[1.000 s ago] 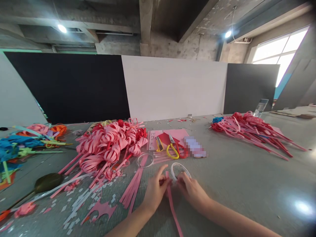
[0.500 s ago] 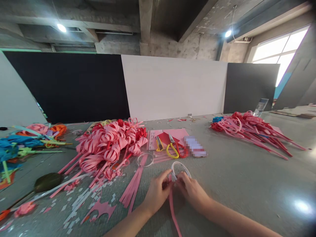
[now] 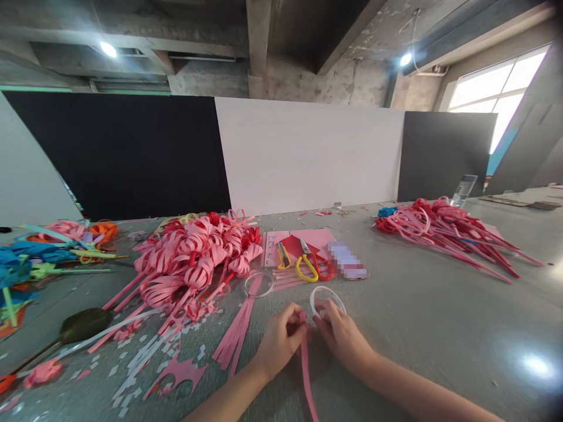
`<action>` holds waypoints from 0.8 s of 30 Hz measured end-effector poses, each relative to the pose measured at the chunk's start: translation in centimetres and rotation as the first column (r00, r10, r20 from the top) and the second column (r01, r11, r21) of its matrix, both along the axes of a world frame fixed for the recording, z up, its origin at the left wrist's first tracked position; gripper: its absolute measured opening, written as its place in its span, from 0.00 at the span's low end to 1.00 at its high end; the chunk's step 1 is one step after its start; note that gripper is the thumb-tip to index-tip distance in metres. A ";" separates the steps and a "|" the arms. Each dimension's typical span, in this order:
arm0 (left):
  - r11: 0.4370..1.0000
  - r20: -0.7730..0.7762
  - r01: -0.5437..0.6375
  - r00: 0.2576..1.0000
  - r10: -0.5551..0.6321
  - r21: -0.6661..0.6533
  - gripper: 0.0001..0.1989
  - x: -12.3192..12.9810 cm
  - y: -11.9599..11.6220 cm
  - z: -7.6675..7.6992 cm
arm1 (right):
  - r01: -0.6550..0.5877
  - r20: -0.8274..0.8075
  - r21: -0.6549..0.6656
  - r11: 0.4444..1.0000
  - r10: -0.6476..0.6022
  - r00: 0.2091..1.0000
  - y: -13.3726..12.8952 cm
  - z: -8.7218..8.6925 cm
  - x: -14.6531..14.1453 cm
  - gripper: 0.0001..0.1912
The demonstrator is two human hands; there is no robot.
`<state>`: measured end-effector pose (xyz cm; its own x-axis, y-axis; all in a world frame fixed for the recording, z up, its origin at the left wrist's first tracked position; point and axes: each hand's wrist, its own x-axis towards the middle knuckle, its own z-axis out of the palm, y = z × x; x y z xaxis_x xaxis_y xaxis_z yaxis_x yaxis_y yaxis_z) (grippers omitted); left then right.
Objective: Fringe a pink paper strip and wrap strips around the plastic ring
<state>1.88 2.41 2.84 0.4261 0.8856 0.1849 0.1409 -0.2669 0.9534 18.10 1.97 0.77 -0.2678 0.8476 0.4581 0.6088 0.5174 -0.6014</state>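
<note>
My left hand (image 3: pixel 280 339) pinches the upper end of a long pink paper strip (image 3: pixel 306 372), which hangs down toward the near side. Just to its right, my right hand (image 3: pixel 343 339) grips a thin white roll of tape (image 3: pixel 314 298) by its near side, with the ring standing up beyond the fingers. The two hands are slightly apart. What lies right at the fingertips is too small to make out. Beyond my left hand, a second, clear-looking ring (image 3: pixel 246 287) rests over a fan of flat pink strips (image 3: pixel 235 340).
Yellow-handled scissors (image 3: pixel 307 266), a red-handled pair (image 3: pixel 325 268), a yellow cutter (image 3: pixel 284 256) and a blurred phone (image 3: pixel 347 261) lie ahead. Pink paper-strip flowers (image 3: pixel 189 258) are heaped left, more (image 3: pixel 440 223) at right. Paper scraps (image 3: pixel 182 372) litter the left side.
My right hand has moved slightly right with the tape roll, opening a gap from my left hand. My left hand keeps the pink strip, its end now showing at the fingertips.
</note>
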 end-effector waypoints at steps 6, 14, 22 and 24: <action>0.993 0.066 0.017 0.998 -0.010 -0.117 0.08 0.0 0.4 -0.2 | 0.016 -0.004 0.152 0.988 -0.016 1.000 0.2 0.8 0.1 0.09; 0.991 0.069 0.058 0.996 -0.050 -0.119 0.07 -0.1 0.7 -0.3 | 0.012 -0.014 0.245 0.969 -0.009 1.000 0.1 0.5 0.4 0.07; 0.994 -0.031 0.099 0.994 -0.101 -0.047 0.07 0.1 0.6 -0.3 | -0.109 0.035 0.223 0.969 0.104 0.994 0.1 1.1 0.3 0.06; 0.996 -0.067 0.088 0.994 -0.088 -0.009 0.06 0.1 0.6 -0.2 | -0.122 0.053 0.219 0.968 0.113 0.992 0.1 1.1 0.2 0.05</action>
<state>1.95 3.04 2.59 0.5134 0.8452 0.1483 0.1806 -0.2754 0.9442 18.32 2.09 1.89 -0.3812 0.6880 0.6175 0.5567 0.7041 -0.4409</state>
